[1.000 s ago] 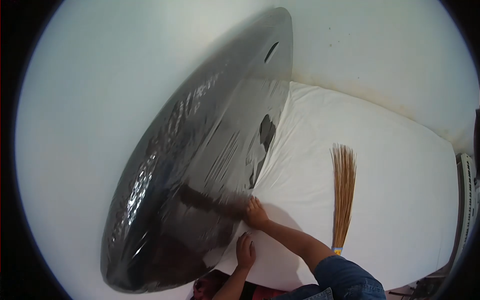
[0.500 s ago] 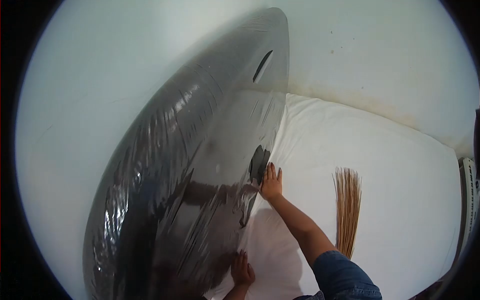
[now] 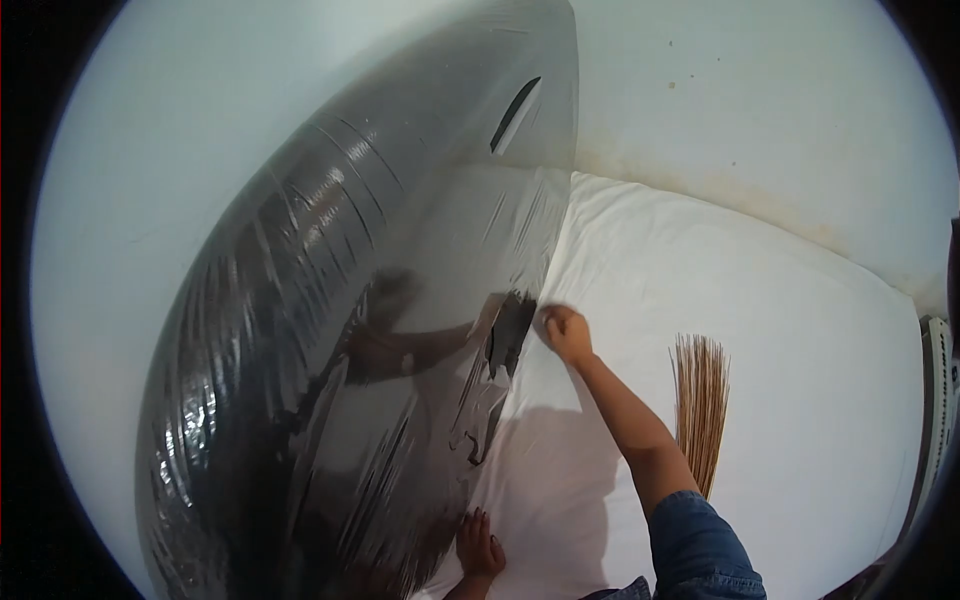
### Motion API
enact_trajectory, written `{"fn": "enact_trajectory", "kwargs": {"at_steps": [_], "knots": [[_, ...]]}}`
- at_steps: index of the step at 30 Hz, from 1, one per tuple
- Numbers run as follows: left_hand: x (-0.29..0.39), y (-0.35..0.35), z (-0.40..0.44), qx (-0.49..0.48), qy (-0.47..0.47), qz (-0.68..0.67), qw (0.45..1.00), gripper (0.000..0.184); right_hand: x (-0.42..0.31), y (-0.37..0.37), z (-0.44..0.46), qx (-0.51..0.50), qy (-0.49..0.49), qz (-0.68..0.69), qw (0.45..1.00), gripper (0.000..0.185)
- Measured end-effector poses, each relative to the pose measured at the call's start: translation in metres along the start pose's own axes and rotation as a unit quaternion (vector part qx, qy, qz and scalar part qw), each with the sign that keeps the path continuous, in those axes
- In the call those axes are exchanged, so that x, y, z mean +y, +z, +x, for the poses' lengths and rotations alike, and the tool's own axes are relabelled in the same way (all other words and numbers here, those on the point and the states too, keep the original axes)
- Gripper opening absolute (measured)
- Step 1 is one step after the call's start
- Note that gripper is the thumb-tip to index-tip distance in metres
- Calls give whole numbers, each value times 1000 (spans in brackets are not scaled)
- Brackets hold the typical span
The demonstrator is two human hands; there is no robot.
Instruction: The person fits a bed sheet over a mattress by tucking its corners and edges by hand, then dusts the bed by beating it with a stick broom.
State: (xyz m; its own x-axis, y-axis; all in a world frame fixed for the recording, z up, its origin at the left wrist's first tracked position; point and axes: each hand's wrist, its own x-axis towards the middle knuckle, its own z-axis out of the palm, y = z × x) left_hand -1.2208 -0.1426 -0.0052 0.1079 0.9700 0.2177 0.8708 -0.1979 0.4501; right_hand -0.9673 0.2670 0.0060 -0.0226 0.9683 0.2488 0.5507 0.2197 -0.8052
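Note:
A white sheet (image 3: 780, 300) covers the bed. Along its left side stands a dark, curved, glossy panel (image 3: 300, 380), which looks wrapped in wrinkled plastic film with torn spots. My right hand (image 3: 567, 333) is at the sheet's edge against the panel, beside a dark torn patch (image 3: 512, 330). Its fingers are curled in and slightly blurred, and what they hold, if anything, is hidden. Lower down, my left hand (image 3: 480, 548) lies flat on the sheet by the panel's foot, fingers stretched out. The panel's surface mirrors my right arm.
A bundle of thin brown sticks, like a stick broom (image 3: 702, 415), lies on the sheet to the right of my right forearm. A pale wall (image 3: 760, 110) borders the bed's far side. At the right edge stands a whitish slotted object (image 3: 937, 390).
My right hand has gone from flat, spread fingers to a curled shape and moved slightly up and right along the sheet's edge. The view has shifted a little. My left hand stays nearly in place.

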Motion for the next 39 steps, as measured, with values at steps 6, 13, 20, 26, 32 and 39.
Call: {"fn": "enact_trajectory", "kwargs": {"at_steps": [6, 13, 20, 26, 32, 39], "knots": [[-5, 6, -8, -34, -2, 6, 999, 50, -18, 30, 3, -27, -16, -368, 929, 63], [-4, 6, -9, -29, -9, 9, 1000, 50, -39, 44, -44, -53, -29, -388, 920, 68], [0, 4, -8, -26, -1, 18, 1000, 51, -116, 81, -175, -108, -44, -386, 915, 62], [7, -7, -4, 2, 9, 5, 1000, 50, -108, 79, -175, -115, -73, -315, 939, 66], [5, -14, -11, 11, -29, -22, 999, 46, -154, 86, -277, -143, -91, -305, 937, 70], [-14, -57, -89, -2, -55, -62, 997, 47, -181, 116, -307, -215, -103, -361, 902, 64]]}}
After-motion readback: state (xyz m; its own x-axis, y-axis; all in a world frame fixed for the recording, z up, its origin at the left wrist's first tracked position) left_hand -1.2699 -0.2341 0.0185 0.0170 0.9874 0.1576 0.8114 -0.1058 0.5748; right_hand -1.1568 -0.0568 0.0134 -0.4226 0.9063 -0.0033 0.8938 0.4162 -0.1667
